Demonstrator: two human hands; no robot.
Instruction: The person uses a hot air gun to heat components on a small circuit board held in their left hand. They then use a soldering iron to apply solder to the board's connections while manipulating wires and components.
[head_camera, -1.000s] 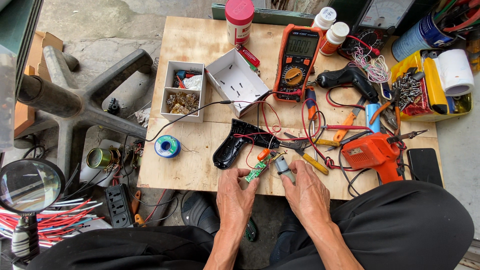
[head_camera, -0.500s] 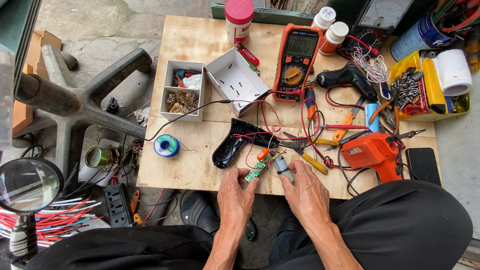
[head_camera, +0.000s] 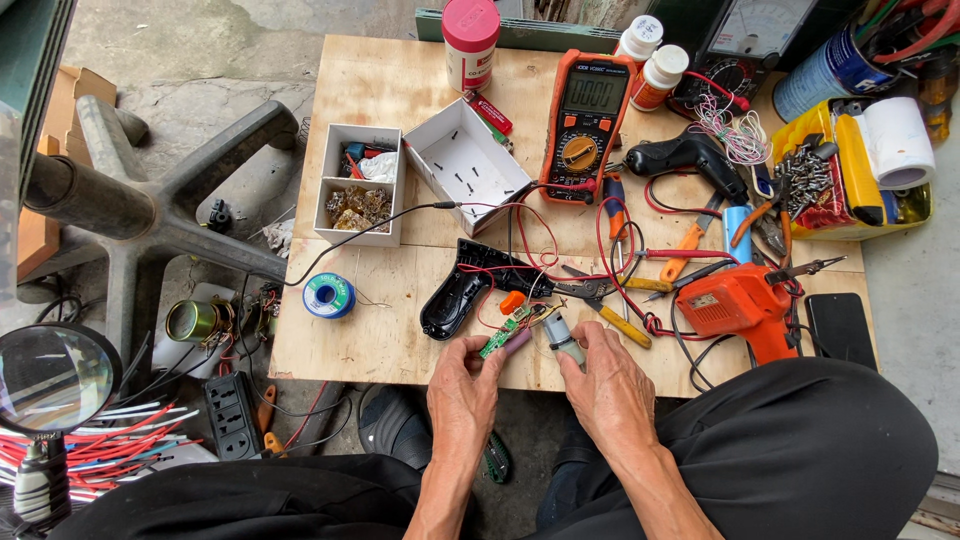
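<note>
Pinching a thin green circuit board (head_camera: 503, 335), left hand (head_camera: 463, 385); right hand (head_camera: 610, 385) grips a grey cylindrical motor (head_camera: 563, 336).

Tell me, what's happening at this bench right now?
A seated person works at a cluttered wooden table. The left hand pinches a small green circuit board, and the right hand holds a small grey motor joined to it by thin wires. Just beyond lie an open black tool casing, an orange multimeter and an orange drill.
</note>
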